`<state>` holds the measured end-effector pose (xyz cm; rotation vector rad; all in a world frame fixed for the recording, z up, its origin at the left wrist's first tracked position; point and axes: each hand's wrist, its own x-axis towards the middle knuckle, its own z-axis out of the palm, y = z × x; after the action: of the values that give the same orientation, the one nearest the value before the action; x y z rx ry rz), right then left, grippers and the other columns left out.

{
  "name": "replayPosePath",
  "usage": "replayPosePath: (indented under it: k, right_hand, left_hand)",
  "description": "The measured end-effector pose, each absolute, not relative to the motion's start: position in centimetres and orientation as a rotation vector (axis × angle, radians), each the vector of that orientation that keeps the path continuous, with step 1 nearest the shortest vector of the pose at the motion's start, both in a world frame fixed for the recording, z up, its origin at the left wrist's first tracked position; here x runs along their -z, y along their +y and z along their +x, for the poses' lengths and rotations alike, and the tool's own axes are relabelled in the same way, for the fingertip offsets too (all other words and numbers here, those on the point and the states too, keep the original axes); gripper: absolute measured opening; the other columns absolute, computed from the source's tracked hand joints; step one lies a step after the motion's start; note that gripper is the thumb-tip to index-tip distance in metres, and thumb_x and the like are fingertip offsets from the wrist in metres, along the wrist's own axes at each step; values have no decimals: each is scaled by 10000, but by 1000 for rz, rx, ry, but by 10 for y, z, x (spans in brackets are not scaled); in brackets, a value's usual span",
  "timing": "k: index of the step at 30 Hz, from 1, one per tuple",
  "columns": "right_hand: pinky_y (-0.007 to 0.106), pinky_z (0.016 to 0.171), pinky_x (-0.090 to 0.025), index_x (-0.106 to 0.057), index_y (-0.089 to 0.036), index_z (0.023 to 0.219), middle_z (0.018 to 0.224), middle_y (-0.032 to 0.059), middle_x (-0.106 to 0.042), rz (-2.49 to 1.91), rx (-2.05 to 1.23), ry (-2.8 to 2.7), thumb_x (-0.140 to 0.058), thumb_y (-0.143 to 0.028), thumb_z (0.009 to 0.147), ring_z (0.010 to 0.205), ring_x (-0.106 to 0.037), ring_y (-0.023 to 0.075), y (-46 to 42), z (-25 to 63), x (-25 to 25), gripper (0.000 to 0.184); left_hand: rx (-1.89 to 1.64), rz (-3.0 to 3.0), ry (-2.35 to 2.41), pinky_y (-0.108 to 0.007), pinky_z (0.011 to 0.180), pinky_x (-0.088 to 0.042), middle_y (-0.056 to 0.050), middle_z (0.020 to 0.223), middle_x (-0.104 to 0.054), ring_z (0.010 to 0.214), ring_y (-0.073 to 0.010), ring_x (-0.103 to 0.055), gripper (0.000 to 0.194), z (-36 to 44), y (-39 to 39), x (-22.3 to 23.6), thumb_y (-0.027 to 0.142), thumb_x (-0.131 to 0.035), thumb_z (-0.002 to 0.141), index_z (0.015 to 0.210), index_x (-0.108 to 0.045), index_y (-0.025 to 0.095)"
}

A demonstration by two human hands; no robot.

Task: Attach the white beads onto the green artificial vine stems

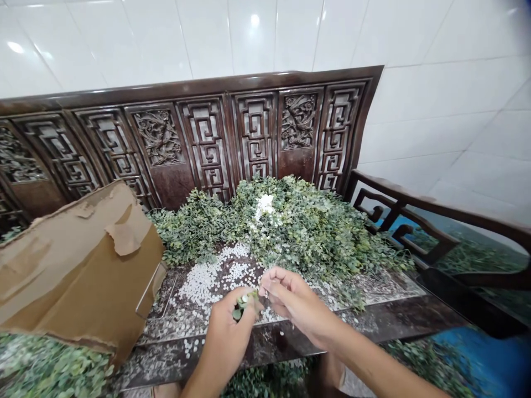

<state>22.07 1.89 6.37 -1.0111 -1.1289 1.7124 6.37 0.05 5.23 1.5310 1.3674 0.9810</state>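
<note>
Lower centre of the frame: the left hand [227, 326] grips a leafy sprig [238, 310], partly hidden; the right hand [290, 296] is pinched closed, contents indiscernible. Cardboard box [91, 271], frame left: cut off, interior hidden.

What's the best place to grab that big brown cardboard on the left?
Probably the cardboard's top edge, pinched from above: it stands raised and uncovered, while leaves crowd the bottom edge. I'd avoid the torn flap, which looks partly loose.
</note>
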Motion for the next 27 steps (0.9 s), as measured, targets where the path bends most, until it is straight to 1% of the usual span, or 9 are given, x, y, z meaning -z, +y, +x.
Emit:
replayPosePath:
  k: [2,5,8,12,15,19,22,25,27]
  right_hand:
    - [255,452,-88,-540,-186,753,500,-101,-306,-1013,-1710,-1085,-630,-266,775,438,-187,65,22,224,-65,123]
    - [260,460,-78,-561,-183,753,546,-85,-334,-1015,-1704,-1034,-622,-255,752,454,-182,64,26,228,-65,94]
    - [263,464,-88,-588,-183,764,580,-66,-366,-1020,-1721,-1040,-607,-271,760,466,-187,68,27,228,-64,90]
    - [258,459,-106,-596,-180,781,581,-63,-366,-1006,-1761,-1104,-610,-296,786,460,-207,66,26,224,-65,117]
    - [249,449,-122,-573,-184,772,560,-73,-360,-1028,-1739,-1191,-594,-372,832,435,-219,63,27,223,-66,198]
    - [232,470,-220,-557,-187,735,588,-50,-433,-1118,-1501,-1472,-547,-341,879,476,-329,84,29,225,-63,211]
    - [229,512,-282,-598,-195,820,682,-22,-519,-1148,-1364,-1591,-494,-290,904,531,-390,101,31,227,-58,164]
    - [228,488,-256,-631,-202,915,626,-37,-454,-1170,-1403,-1545,-441,-256,909,502,-347,107,32,229,-52,197]
    - [232,478,-230,-656,-197,923,553,-55,-357,-1212,-1398,-1548,-414,-245,910,482,-305,115,32,230,-51,248]
  left_hand:
    - [-1049,1521,1325,-290,742,-465,-49,818,-696,785,-212,-613,228,63,4,-52,369,-582,817,804,-723,191]
    - [-1117,1413,1302,-308,807,-478,-75,908,-715,887,-238,-631,211,61,8,-51,372,-680,746,811,-756,186]
    - [-1111,1243,1322,-307,764,-501,-70,836,-729,824,-232,-649,241,59,11,-49,382,-733,691,807,-745,172]
    - [-1146,1186,1314,-280,677,-505,-21,682,-678,691,-191,-630,237,59,13,-46,370,-767,635,717,-679,165]
    - [-1171,1172,1306,-277,688,-509,-19,685,-673,704,-187,-635,225,61,12,-47,354,-765,628,669,-644,169]
    - [-1219,1136,1284,-285,703,-514,-25,703,-682,729,-187,-640,245,62,13,-50,358,-768,629,654,-609,174]
    - [-1266,1051,1305,-263,663,-505,1,677,-653,685,-161,-617,290,59,15,-51,352,-801,598,749,-631,171]
    - [-1297,966,1339,-264,692,-508,-18,753,-676,738,-165,-629,395,54,18,-50,374,-818,592,886,-668,157]
    - [-1324,960,1353,-272,703,-508,-37,793,-688,762,-175,-637,395,49,20,-50,404,-805,620,891,-678,148]
